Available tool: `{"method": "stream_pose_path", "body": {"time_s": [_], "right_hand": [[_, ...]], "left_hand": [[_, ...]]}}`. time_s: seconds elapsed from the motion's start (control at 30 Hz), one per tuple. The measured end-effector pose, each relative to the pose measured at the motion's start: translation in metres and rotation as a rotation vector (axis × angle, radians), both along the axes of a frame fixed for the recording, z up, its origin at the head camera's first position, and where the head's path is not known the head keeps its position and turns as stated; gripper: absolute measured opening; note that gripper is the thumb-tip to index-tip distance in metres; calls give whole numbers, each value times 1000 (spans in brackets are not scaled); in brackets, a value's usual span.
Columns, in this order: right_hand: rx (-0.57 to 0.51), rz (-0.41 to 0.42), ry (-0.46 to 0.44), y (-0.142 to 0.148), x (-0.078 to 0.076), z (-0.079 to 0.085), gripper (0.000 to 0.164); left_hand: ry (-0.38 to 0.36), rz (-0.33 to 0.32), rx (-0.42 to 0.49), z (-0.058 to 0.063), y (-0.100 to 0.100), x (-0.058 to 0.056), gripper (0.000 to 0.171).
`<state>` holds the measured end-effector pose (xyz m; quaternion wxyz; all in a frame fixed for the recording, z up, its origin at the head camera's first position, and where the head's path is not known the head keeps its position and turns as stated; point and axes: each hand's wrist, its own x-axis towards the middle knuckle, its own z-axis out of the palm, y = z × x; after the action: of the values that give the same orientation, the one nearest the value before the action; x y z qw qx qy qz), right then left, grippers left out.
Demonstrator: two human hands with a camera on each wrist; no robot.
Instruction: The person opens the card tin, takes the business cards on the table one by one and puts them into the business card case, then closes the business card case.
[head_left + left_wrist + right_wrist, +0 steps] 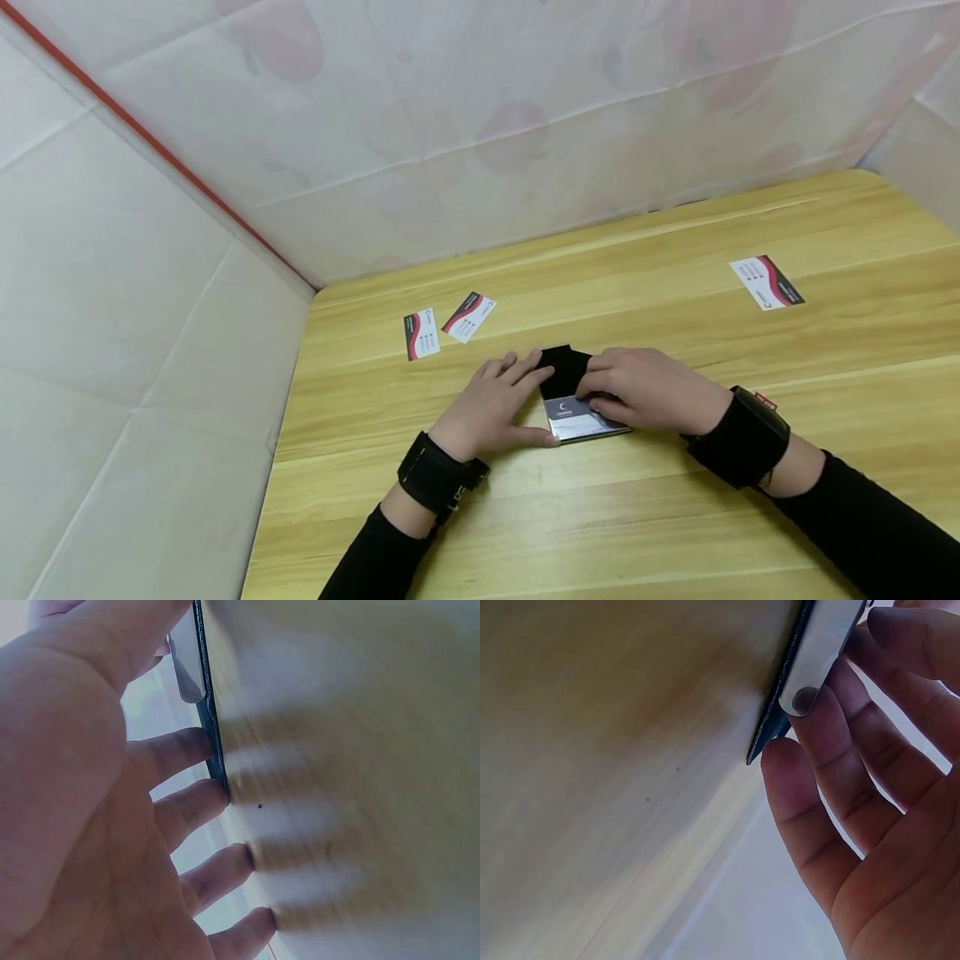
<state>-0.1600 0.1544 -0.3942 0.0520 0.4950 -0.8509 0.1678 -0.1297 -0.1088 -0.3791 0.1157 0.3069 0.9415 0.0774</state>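
A black card holder (567, 375) lies with its flap turned back on the wooden table, its shiny metal part (581, 428) nearer the person. A grey and white card face with a C-shaped logo (564, 407) shows in it. My left hand (487, 412) rests at the holder's left side, fingers spread and fairly straight, thumb at the near corner. Bent over the right side, my right hand (637, 387) holds the holder with curled fingers and thumb. In the right wrist view its fingertips (787, 769) lie against the dark edge and the metal (817, 660).
Two business cards, one upright (422, 334) and one slanted (469, 317), lie beyond the left hand. Another business card (767, 282) lies far right. Patterned cloth (450, 167) hangs behind the table, and a pale cloth wall (150, 375) stands at left.
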Motion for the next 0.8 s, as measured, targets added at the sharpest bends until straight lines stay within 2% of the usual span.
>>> {"method": "stream_pose_path", "body": {"time_s": [0.63,0.8], "right_hand": [[-9,4,7,-1,0,-2,11],[-24,-41,4,6,-6,-1,13]], "left_hand": [[2,-3,3,-1,0,0,92],[8,-5,4,-1,0,0,92]]}}
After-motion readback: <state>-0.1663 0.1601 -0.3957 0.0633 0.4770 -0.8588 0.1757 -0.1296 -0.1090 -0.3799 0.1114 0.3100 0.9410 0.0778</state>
